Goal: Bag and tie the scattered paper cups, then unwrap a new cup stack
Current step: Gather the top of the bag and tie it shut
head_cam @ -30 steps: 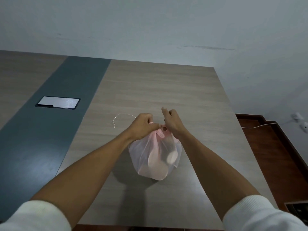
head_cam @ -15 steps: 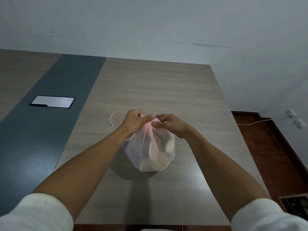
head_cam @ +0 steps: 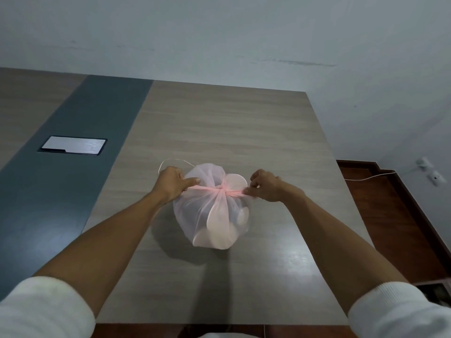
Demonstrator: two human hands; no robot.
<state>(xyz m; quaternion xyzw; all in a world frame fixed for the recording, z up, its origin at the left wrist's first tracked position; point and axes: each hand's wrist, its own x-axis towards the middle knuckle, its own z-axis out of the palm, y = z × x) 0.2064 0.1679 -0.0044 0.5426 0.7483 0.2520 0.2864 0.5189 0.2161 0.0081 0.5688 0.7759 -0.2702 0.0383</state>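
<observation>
The work surface is a wood-grain table (head_cam: 219, 123) with a dark grey band (head_cam: 73, 167) running along its left part; a silver rectangular hatch plate (head_cam: 73, 145) is set flush into that band at 10 o'clock from the bag. A pale wall (head_cam: 244, 32) rises behind the table, and at 3 o'clock a reddish-brown floor (head_cam: 390, 215) carries a white cable (head_cam: 371, 177) toward wall fittings. The translucent pink bag (head_cam: 212, 215) stands near the table centre, with pale cups (head_cam: 219, 223) visible through the film. A thin white string (head_cam: 170, 161) lies just beyond it at 11 o'clock. The left hand (head_cam: 172, 184) pinches one twisted pink bag ear at 9 o'clock of the knot; the right hand (head_cam: 264, 186) pinches the other at 3 o'clock. Both ears are drawn taut and level, though the knot appears, at this resolution, only partly cinched. Both forearms extend from white sleeves (head_cam: 44, 308).
</observation>
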